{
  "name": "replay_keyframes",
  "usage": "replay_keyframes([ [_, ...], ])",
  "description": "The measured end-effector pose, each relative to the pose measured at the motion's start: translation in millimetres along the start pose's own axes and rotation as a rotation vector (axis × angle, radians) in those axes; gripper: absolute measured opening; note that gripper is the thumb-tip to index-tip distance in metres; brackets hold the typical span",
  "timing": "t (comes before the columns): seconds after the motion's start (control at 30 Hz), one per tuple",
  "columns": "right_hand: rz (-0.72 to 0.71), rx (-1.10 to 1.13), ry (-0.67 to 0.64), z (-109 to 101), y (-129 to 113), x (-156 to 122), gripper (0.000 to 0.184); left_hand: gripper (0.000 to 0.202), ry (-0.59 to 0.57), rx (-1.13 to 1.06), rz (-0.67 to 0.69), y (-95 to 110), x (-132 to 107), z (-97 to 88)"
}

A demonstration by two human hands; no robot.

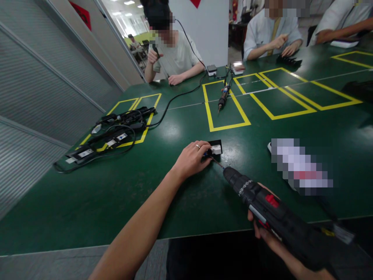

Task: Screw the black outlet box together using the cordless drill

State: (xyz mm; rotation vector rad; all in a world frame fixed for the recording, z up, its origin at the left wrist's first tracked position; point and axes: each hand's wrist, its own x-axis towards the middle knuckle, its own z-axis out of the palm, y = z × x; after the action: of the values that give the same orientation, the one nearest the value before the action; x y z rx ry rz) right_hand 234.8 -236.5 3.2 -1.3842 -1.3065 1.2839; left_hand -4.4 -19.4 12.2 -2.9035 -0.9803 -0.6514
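My left hand [190, 157] rests on the green table [122, 194] with its fingers closed on a small black box-like part [215, 147] that has a white piece inside. My right hand [264, 229] grips a black cordless drill [262, 204] with a red switch. The drill's bit points up and left, its tip touching the part beside my left fingers. Most of my right hand is hidden under the drill body.
Several black power units with cables [113, 130] lie at the left inside a yellow-taped box. An electric screwdriver [223, 97] lies in another taped box. A blurred white object [300, 165] sits at right. Other people sit along the far edge.
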Motion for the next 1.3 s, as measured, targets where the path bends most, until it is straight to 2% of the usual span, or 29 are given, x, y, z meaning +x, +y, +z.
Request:
replay_keyframes([
  [0.23, 0.053, 0.254, -0.006, 3.5, 11.9, 1.3, 0.071, 0.037, 0.057, -0.123, -0.095, 3.5, -1.6, 0.4],
  [0.47, -0.045, 0.199, 0.005, 1.5, 13.2, -4.4, 0.069, 0.03, 0.132, -0.252, -0.205, 4.5, -3.4, 3.5],
  [0.63, -0.027, 0.064, 0.044, -3.9, -3.4, -6.6, 0.024, 0.029, 0.186, -0.282, -0.243, 3.2, -4.7, 8.1],
  [0.73, 0.001, 0.048, 0.123, -5.6, -17.7, -5.1, 0.02, 0.031, 0.239, -0.293, -0.272, 0.5, -6.0, 12.4],
  [0.8, 0.028, -0.007, 0.158, -5.7, -24.6, -4.4, 0.027, 0.032, 0.267, -0.292, -0.279, -1.4, -6.6, 14.2],
  [0.9, -0.011, -0.135, 0.173, -3.0, -29.8, -2.9, 0.061, 0.033, 0.296, -0.269, -0.285, -3.7, -7.3, 14.1],
  [0.97, -0.058, -0.198, 0.121, 0.8, -32.3, -0.1, 0.079, 0.031, 0.327, -0.251, -0.294, -5.2, -7.9, 12.5],
  [1.07, -0.072, -0.316, 0.035, 8.7, -36.9, 8.1, 0.084, 0.03, 0.384, -0.262, -0.297, -8.0, -8.9, 10.4],
  [1.3, -0.065, -0.716, 0.06, 28.2, -51.3, 41.2, 0.086, 0.031, 0.352, -0.363, -0.318, -13.8, -8.3, 13.4],
])
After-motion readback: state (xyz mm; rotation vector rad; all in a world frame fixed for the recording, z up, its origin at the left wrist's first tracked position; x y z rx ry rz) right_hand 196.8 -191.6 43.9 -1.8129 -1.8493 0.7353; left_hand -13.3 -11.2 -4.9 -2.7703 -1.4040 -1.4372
